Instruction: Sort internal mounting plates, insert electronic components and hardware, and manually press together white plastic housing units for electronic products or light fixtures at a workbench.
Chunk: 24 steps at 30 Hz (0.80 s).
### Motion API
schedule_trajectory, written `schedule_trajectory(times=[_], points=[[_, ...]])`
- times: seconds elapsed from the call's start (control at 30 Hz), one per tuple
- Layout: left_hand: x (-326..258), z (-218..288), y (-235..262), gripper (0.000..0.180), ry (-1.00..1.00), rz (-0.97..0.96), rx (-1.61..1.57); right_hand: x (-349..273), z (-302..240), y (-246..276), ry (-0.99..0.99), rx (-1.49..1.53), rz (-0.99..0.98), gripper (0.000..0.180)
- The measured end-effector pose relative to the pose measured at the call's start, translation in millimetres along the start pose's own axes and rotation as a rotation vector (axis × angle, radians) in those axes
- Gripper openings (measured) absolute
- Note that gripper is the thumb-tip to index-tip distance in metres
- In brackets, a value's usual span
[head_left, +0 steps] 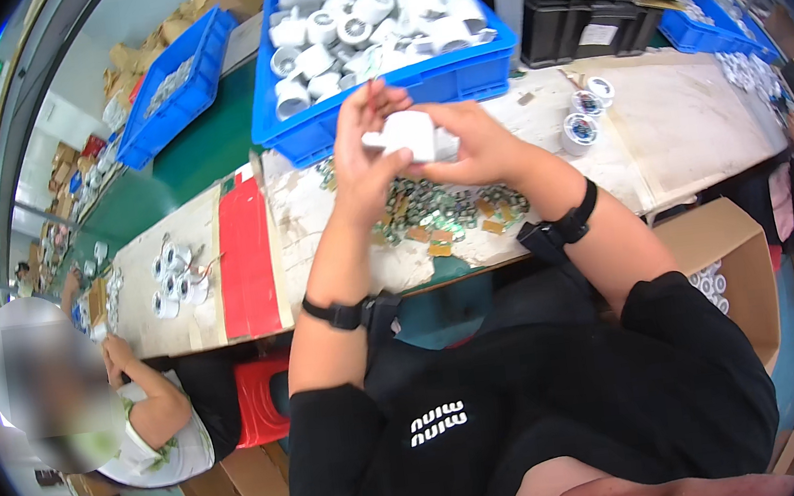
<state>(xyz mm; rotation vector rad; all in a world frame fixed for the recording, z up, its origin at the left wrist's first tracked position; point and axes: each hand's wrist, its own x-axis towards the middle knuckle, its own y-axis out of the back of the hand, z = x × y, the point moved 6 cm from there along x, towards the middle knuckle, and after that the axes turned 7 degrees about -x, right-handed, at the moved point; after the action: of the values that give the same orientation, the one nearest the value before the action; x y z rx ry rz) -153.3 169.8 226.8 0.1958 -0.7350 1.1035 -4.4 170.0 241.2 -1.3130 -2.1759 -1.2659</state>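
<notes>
Working over the tabletop (678,133), the person holds both forearms up from the lower edge, each wrist carrying a black strap. The left hand (362,159) and the right hand (474,146) meet near the picture's centre, toward 12 o'clock, around one white plastic housing (409,134). The left fingers (371,104) are curled against the housing's left side and top; the right fingers (438,135) are wrapped about its right side and underside. Both hands are closed on the part, which is lifted clear of the tabletop.

Directly beneath the hands lies a scatter of small green circuit boards (432,215), with tan pieces mixed in, spread on the worn surface. At 2 o'clock from the hands stand a few small white spools (584,124) with dark centres. At 9 o'clock, a red strip (246,255) crosses the tabletop; beyond it sits a cluster of white parts with wires (170,274).

Just behind the hands, at 12 o'clock, a blue bin (381,103) is heaped with similar white housings. A second blue bin (178,92) stands at 10 o'clock, a black crate (576,17) at 1 o'clock. A cardboard box (725,250) sits below the tabletop edge at 4 o'clock. Another person (157,422) is seated at 8 o'clock.
</notes>
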Motion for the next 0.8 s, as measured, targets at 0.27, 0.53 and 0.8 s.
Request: schedule_trajectory(times=[0.27,0.53,0.8], points=[[-85,87,59,0.067,0.181,0.22,1.023,-29,-15,50,-0.366,-0.789,-0.018,0.065],[-183,97,217,0.066,0.413,0.256,2.015,-121,29,127,-0.948,-1.057,0.1,0.063],[-26,105,104,0.024,0.045,0.323,1.473,-58,-15,124,-0.335,-0.304,0.459,0.055]])
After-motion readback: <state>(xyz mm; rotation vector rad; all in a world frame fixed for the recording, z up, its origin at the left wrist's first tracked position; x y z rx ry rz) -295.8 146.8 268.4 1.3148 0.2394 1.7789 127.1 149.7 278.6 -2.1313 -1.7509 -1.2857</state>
